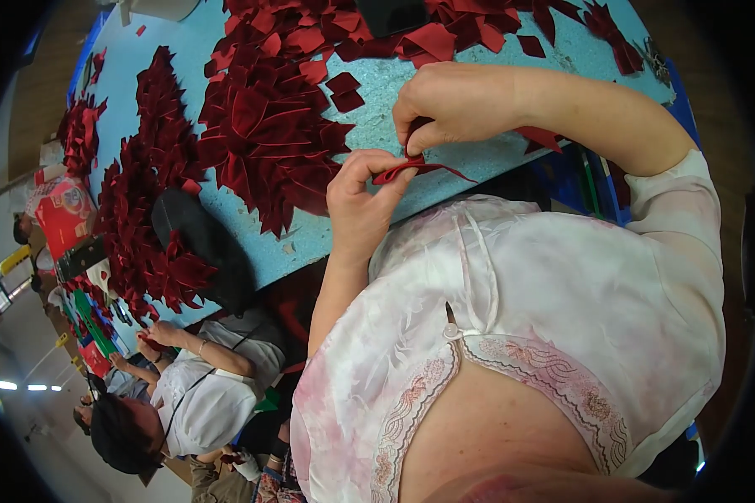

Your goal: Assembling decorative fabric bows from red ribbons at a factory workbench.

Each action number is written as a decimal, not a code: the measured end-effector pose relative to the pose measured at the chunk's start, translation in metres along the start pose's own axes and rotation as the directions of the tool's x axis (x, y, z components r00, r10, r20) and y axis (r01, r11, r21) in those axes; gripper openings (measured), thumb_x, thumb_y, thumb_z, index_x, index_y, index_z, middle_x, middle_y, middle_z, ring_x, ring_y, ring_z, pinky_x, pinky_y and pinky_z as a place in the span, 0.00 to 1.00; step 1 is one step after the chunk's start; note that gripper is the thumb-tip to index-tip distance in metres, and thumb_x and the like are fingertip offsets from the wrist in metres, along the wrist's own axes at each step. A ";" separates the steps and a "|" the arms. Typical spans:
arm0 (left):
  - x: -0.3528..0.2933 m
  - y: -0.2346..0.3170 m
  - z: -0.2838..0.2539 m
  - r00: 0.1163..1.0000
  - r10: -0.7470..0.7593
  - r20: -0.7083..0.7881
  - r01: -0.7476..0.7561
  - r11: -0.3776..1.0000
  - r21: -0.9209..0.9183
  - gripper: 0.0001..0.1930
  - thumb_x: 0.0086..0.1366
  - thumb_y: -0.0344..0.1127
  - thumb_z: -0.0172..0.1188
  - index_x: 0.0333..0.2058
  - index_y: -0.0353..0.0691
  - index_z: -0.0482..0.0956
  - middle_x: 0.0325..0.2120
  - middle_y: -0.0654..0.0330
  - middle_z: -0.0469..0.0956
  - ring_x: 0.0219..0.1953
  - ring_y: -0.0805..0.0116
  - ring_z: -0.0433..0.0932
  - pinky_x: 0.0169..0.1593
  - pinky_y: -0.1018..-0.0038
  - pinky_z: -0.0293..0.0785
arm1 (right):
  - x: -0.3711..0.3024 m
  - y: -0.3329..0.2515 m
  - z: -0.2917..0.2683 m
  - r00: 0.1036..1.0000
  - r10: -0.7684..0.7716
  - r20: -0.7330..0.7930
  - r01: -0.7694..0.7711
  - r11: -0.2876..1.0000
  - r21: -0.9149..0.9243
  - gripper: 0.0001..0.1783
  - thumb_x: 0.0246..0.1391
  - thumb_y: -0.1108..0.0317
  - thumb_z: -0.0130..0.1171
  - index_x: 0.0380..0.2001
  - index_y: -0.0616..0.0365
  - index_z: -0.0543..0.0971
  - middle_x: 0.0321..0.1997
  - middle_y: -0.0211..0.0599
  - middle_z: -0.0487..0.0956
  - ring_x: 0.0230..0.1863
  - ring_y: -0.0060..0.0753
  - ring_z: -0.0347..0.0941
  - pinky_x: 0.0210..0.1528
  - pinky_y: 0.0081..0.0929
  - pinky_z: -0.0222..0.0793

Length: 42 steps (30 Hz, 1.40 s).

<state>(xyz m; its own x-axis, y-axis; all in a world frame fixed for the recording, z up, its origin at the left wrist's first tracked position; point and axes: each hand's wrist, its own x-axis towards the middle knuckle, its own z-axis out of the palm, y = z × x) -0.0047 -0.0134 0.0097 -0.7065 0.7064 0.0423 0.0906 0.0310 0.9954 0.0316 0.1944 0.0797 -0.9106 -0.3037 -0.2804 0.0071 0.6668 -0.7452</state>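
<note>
My left hand (365, 191) pinches a folded piece of dark red velvety fabric (387, 175) between thumb and fingers, just over the table's near edge. One thin end of the fabric points out to the right. Right above it, my right hand (466, 102) is closed, with dark red fabric showing between its thumb and curled forefinger, touching the piece in my left hand. Whether both hands hold one piece or two is hidden by the fingers. Left of my hands lies a large heap of pointed, folded red fabric pieces (264, 138). Two loose dark red squares (345, 92) lie beyond my left hand.
Flat red cut pieces (432, 42) cover the far side of the light blue table (264, 251). A black rounded object (200, 243) stands at the left edge by more folded heaps (147, 176). Further left, a co-worker in white (214, 386) handles red fabric.
</note>
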 end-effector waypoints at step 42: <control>0.015 0.015 0.008 0.948 -0.276 -0.158 0.210 0.916 -0.341 0.08 0.57 0.26 0.62 0.36 0.33 0.75 0.29 0.66 0.77 0.31 0.81 0.72 0.37 0.84 0.69 | 0.009 -0.027 0.002 0.955 -0.208 -0.213 0.039 0.797 -0.603 0.08 0.41 0.65 0.60 0.22 0.60 0.77 0.23 0.37 0.75 0.29 0.39 0.75 0.29 0.33 0.70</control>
<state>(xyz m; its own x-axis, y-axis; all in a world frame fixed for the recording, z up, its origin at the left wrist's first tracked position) -0.0086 0.0032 0.0246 -0.8059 0.5490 -0.2215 -0.3050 -0.0644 0.9502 0.0238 0.1723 0.0965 -0.9588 -0.2836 0.0160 -0.2790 0.9298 -0.2401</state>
